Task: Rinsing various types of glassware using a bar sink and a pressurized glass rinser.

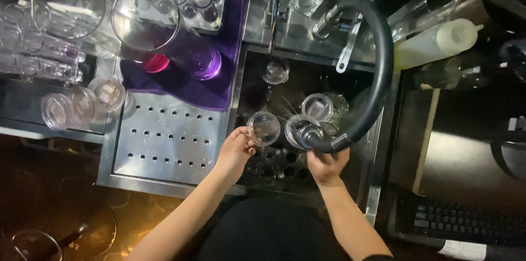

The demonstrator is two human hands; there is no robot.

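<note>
The right hand point(326, 165) is closed around the spray head point(308, 136) of the black hose faucet point(378, 75), which arcs away behind it. Just to its left, the left hand point(236, 150) pinches the rim of a clear glass point(264, 128), the mouth toward the camera, over the sink point(378, 146). Farther left of that grip lie the perforated drain tray point(164, 140) and, beyond it, a purple cloth point(186, 83).

A white squeeze bottle point(433, 43) lies at upper right; a white label point(462, 250) sits bottom right.
</note>
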